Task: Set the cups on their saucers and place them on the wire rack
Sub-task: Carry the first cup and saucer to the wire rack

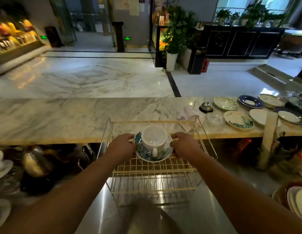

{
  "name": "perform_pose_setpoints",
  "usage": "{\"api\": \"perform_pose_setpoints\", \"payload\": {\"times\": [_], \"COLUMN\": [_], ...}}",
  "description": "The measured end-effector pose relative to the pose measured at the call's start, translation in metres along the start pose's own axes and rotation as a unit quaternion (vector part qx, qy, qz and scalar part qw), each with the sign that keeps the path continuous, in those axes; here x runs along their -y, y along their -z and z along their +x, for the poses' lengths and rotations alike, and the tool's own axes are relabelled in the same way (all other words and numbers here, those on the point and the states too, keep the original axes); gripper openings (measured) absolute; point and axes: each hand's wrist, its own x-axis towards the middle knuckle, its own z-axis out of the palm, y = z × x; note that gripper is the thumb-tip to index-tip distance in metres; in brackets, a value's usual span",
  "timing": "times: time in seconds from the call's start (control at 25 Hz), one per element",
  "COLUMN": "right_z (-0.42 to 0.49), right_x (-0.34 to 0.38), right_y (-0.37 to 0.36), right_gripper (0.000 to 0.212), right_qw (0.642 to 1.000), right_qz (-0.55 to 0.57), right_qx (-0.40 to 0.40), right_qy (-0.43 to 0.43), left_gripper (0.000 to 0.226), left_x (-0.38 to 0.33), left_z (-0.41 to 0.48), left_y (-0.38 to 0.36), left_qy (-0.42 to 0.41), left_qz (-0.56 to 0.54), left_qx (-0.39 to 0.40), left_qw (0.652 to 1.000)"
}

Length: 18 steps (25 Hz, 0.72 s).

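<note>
A white cup (154,138) stands upright on a leaf-patterned saucer (147,155), its handle turned toward me. My left hand (124,145) grips the saucer's left rim and my right hand (185,143) grips its right rim. The saucer is at the far part of the top shelf of the wire rack (153,171); whether it rests on the wires or hovers just above them I cannot tell. The rack stands on a steel worktop (103,208) against a marble counter (62,115).
Saucers and plates lie on the counter at right: a leaf-patterned saucer (239,119), a blue-rimmed stack (250,102), white plates (289,117). A desk bell (206,107) and crumpled paper (187,114) lie beside them. A metal kettle (37,162) sits lower left; more plates (297,200) lower right.
</note>
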Motion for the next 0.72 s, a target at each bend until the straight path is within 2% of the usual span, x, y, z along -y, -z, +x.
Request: {"api": "perform_pose_setpoints", "payload": {"times": [0.48,0.72], "right_z": [0.023,0.009], "right_x": [-0.004,-0.002], "right_y": [-0.004,-0.002], "right_gripper": [0.024,0.035], "right_qw": [0.999,0.997], "right_qz": [-0.016,-0.078], "right_qx": [0.023,0.003], "right_qy": [-0.016,0.029], "left_gripper": [0.037,0.056], "left_x": [0.007,0.004], "left_z": [0.017,-0.003], "left_y": [-0.013,-0.01], "left_qy": [0.006,-0.002], "left_qz": [0.055,0.098], "left_qx": [-0.019,-0.048], "left_qw": [0.998,0.994]}}
